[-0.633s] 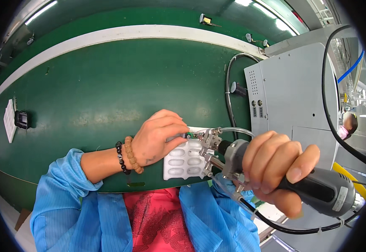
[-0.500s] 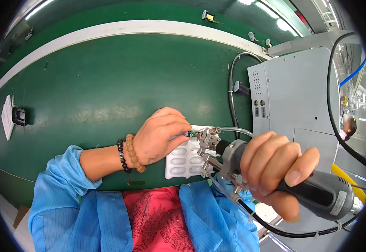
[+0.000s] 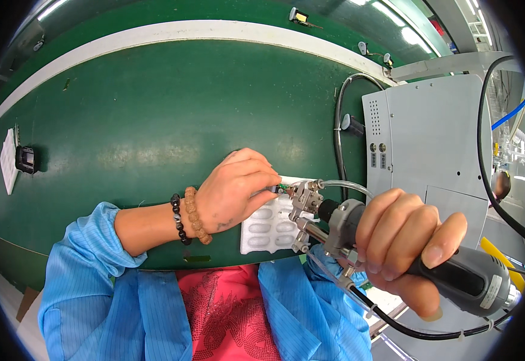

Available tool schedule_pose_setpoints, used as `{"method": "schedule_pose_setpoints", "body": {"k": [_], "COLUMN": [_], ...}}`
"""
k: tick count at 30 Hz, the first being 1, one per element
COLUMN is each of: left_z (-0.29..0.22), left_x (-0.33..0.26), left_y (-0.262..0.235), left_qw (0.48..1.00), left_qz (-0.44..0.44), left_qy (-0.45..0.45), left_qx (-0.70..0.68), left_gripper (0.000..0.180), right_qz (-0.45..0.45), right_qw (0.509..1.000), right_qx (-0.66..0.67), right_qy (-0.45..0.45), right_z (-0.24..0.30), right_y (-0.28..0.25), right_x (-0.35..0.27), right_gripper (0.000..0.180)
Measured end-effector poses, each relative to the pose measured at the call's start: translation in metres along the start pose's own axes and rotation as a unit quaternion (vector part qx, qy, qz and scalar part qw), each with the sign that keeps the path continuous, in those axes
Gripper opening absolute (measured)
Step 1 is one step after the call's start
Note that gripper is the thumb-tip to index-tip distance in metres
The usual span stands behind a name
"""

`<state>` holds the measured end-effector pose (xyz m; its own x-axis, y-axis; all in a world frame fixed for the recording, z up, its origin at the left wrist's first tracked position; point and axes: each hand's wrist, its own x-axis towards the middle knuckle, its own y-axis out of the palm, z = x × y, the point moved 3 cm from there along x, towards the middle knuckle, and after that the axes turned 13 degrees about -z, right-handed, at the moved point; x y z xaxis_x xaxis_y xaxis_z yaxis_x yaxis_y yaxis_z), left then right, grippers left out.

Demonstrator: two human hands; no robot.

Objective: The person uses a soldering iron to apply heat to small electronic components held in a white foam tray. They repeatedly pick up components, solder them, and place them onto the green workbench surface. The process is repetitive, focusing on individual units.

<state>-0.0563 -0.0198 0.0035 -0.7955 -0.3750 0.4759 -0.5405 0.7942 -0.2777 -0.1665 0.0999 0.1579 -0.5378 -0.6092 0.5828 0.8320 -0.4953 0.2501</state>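
Note:
My right hand [image 3: 404, 240] wraps round a grey and black powered screwdriver [image 3: 473, 277], which lies slanted with its metal head [image 3: 303, 200] toward my left hand. Thin tubes run into that head. Its tip meets a small part with a green circuit board [image 3: 283, 188], at the far edge of a white moulded tray [image 3: 261, 230]. The fingers of my left hand [image 3: 235, 189] are closed in a pinch on this part, hiding most of it. Oval hollows fill the tray below. Whether a screw sits at the tip cannot be seen.
A large grey machine cabinet [image 3: 425, 132] stands at the right, with a black cable [image 3: 338, 138] looping beside it. A dark cylindrical piece [image 3: 353, 124] lies near that cable. At the far left are a black housing [image 3: 27, 159] and a white tray [image 3: 9, 162] on the green table [image 3: 172, 102].
The whole view has shifted slightly. Both hands, the screwdriver and the tray keep nearly the same places relative to each other; the tip stays at the part.

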Motion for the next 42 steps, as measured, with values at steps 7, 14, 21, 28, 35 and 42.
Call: {"method": "schedule_pose_setpoints", "body": {"k": [7, 14, 21, 28, 35, 42], "left_z": [-0.002, -0.001, -0.002, -0.004, -0.005, 0.009], "left_x": [0.001, 0.001, -0.001, 0.0, 0.001, 0.071], "left_y": [0.0, 0.001, 0.0, 0.0, -0.005, -0.059], "left_qw": [1.0, 1.0, 1.0, 1.0, 0.999, 0.992], "left_qz": [0.008, 0.005, 0.003, 0.008, 0.021, -0.003], "left_qy": [0.004, 0.002, -0.017, -0.019, -0.048, -0.089], "left_qx": [-0.005, -0.015, -0.017, -0.019, 0.005, 0.095], "left_gripper": [0.031, 0.031, 0.03, 0.029, 0.025, 0.026], "right_qz": [-0.013, 0.019, 0.045, -0.004, -0.081, -0.093], "right_qw": [1.0, 1.0, 0.999, 0.999, 0.99, 0.989], "right_qx": [-0.009, -0.008, -0.011, -0.032, 0.018, 0.021], "right_qy": [-0.008, 0.011, 0.025, 0.007, -0.109, -0.109], "right_z": [-0.001, -0.002, -0.009, -0.005, 0.066, 0.066], "right_y": [0.002, 0.002, 0.004, 0.005, -0.016, -0.026], "right_x": [0.001, 0.004, 0.006, 0.004, -0.01, -0.015], "right_gripper": [0.046, 0.046, 0.042, 0.043, 0.038, 0.039]}}
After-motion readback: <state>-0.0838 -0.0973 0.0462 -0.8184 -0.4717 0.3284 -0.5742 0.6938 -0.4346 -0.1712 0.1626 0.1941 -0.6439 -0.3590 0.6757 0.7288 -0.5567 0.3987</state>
